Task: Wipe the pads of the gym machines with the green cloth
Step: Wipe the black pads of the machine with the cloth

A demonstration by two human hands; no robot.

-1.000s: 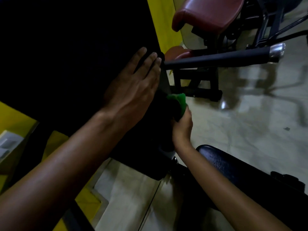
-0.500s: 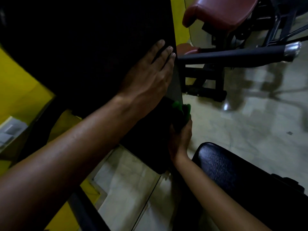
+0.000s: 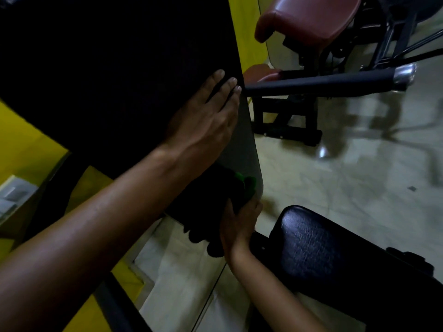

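Two hands work a black pad [image 3: 115, 80]: left hand [image 3: 206, 118] flat, steadying it; right hand [image 3: 239, 224] grasping the cloth [image 3: 247, 185] at its lower edge, mid-wipe. Next, probably the seat [image 3: 335, 248].

View: one head-worn wide-angle camera; no second view to share any part of the scene.
Direction: looks forward and down, tilted, over both forearms.
Nearness: very close; the left hand [image 3: 203, 121] on the black back pad [image 3: 119, 75] fills the middle, the right hand [image 3: 239, 226] lies just below.
Edges: black seat pad [image 3: 335, 255] lower right; pale floor [image 3: 347, 168] and red bench [image 3: 311, 17] farther off, upper right.
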